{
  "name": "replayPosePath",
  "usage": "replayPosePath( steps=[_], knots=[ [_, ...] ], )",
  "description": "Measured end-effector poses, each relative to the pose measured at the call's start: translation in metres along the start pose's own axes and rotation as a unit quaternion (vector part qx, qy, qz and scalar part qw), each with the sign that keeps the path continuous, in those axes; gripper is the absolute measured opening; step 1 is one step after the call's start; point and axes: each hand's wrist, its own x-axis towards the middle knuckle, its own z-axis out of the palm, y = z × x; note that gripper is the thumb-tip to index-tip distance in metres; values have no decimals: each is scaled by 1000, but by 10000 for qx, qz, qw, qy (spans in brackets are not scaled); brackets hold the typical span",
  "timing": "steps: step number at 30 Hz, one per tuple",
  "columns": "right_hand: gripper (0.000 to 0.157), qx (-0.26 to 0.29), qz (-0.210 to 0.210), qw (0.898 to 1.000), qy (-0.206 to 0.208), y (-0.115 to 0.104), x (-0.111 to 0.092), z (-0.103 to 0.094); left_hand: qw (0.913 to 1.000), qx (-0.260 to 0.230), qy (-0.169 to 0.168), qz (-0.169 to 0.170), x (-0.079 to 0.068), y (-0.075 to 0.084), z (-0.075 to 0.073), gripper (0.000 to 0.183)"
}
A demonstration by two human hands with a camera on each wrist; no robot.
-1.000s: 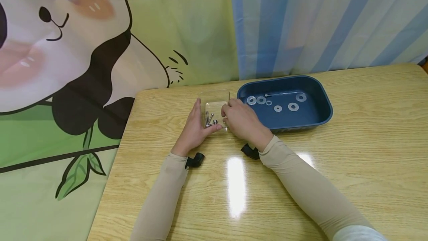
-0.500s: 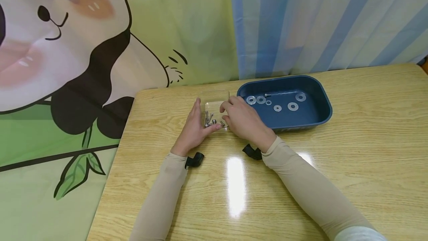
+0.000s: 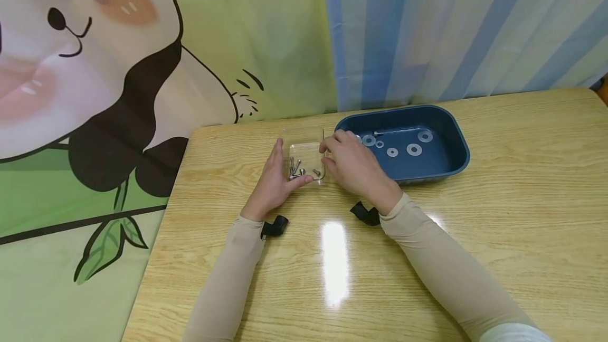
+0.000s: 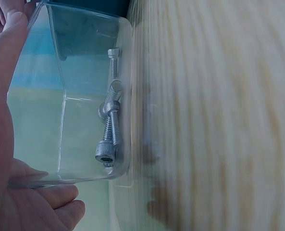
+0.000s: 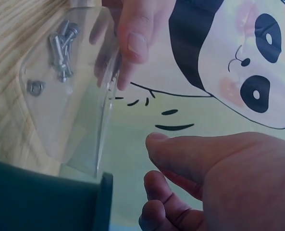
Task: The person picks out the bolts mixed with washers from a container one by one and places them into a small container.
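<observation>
A clear plastic box (image 3: 311, 156) stands on the table, and my left hand (image 3: 273, 183) grips it, thumb along the near side and fingers against the left side. Several metal socket-head screws (image 4: 111, 115) lie together in it; a single screw (image 3: 316, 172) lies apart in its near right corner. My right hand (image 3: 356, 165) hovers between this box and the blue tray (image 3: 437, 165), fingers bent loosely. In the right wrist view its thumb (image 5: 195, 151) and fingers are apart with nothing seen between them.
Inside the tray are several flat washers (image 3: 414, 149) and one screw (image 3: 378, 133); my right hand partly covers its left end. Black wrist-worn devices (image 3: 275, 227) sit under both wrists. A printed cloth (image 3: 285, 41) hangs behind the wooden table (image 3: 522, 199).
My right hand has drawn back to the right, out of the box, and its fingers have parted. The screw in the near right corner is now in plain view. My left hand stays on the box.
</observation>
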Motion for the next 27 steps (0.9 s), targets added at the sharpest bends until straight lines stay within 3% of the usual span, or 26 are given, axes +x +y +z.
replayPosePath(
  steps=[19,27],
  knots=[
    [21,391,187,9981,428,19,-5,-12,9999,83,-13,112,4,0,0,120],
    [22,569,537,9956,514,30,-4,-13,10000,5,28,82,1,-1,1,120]
  ],
)
